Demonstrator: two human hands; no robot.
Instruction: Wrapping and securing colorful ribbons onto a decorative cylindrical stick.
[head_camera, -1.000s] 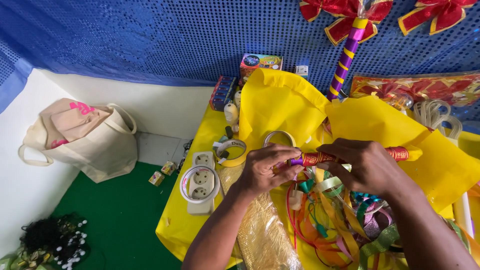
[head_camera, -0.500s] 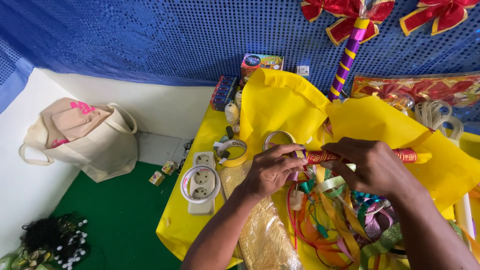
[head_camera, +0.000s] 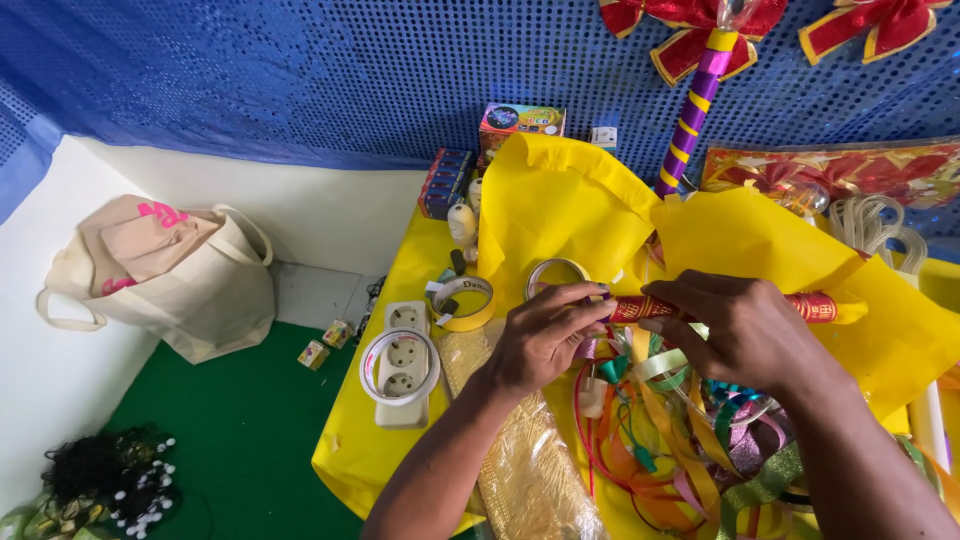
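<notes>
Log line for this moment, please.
left hand: pinching stick end | right hand: gripping red patterned stick | below: ribbons | table: yellow cover

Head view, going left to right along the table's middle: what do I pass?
Cream tote bag on the floor → white power strip → yellow tape roll → left hand → red-and-gold stick held by both hands → right hand.

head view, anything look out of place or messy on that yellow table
The ribbons lie in a loose tangled heap under both hands rather than rolled. A white power strip sits at the table's left edge with a tape roll ring over its sockets. The left hand and right hand grip a red patterned stick.
</notes>
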